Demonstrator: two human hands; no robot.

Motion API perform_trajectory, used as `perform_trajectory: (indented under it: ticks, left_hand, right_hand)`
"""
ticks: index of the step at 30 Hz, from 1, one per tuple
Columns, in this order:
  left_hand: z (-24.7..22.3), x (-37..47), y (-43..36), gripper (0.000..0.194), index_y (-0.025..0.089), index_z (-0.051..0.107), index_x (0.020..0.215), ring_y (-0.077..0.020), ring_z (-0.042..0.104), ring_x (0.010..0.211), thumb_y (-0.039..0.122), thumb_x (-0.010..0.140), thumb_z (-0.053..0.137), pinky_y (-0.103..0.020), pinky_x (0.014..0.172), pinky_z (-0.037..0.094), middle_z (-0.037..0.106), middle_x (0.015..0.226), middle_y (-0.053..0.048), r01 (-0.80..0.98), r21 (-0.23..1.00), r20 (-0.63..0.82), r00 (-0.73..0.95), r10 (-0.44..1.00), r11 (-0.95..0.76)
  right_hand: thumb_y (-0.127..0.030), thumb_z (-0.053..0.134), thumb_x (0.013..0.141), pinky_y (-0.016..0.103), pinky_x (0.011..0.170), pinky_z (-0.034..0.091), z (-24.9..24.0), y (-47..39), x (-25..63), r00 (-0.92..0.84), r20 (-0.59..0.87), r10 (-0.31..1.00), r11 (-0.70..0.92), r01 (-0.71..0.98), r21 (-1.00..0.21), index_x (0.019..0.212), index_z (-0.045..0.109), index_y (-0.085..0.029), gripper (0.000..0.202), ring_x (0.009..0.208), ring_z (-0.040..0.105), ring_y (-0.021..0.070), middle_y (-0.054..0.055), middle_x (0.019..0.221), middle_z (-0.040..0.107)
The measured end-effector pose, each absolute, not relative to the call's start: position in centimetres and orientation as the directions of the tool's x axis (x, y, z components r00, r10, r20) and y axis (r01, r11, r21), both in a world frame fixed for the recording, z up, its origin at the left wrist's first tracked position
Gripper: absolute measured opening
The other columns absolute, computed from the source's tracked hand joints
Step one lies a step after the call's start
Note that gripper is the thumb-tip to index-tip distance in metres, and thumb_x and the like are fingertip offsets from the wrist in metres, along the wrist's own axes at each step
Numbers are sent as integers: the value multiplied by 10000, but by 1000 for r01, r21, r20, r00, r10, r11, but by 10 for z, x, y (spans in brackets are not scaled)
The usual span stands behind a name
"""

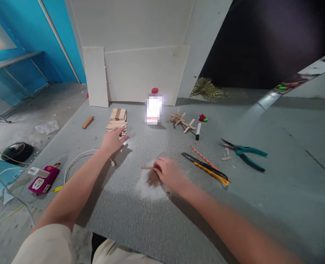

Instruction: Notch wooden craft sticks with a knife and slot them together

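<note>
My right hand (167, 170) pinches a wooden craft stick (147, 167) close above a whitish patch (143, 187) on the grey table. The stick's free end points left. Over the near edge of a pile of loose craft sticks (115, 125) is my left hand (113, 140), its thumb apart from the fingers. I cannot tell whether its fingertips touch the pile. Behind that pile lies a banded bundle of craft sticks (118, 114). Several crossed sticks (178, 119) sit to the right of a red-capped bottle (154, 108), whose body is blurred out.
Right of my right hand lie a yellow-black cutter knife (210, 170), a red striped pencil (203, 156) and green-handled pliers (244, 152). A marker (198, 131) lies farther back. A white cable (80, 156) passes under my left arm, near a magenta power adapter (44, 180).
</note>
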State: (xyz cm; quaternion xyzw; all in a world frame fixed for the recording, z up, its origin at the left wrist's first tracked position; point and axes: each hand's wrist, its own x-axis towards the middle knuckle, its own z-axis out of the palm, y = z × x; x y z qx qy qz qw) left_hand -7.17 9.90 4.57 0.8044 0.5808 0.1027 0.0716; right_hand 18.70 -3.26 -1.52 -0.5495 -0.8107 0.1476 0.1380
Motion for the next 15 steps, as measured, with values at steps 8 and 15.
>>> perform_trajectory:
  ticks: [8,15]
  left_hand:
    - [35,-130,73,325,163,602,1226,-203,646,1034,377,982,596,-410,893,574,630,1216,-92,890,369,187,212,959,-269]
    - [25,-141,74,325,170,600,1235,-207,641,1053,376,983,594,-416,907,570,622,1240,-95,876,419,216,161,963,-240]
  right_hand:
    - [-374,608,970,428,890,574,-21,-47,132,-504,-32,863,417,747,-518,1244,602,-191,329,1052,649,214,92,1263,625]
    - [-375,580,985,422,927,560,-16,97,136,-289,-8,957,252,847,-468,1229,618,-221,291,1081,634,209,98,1308,609]
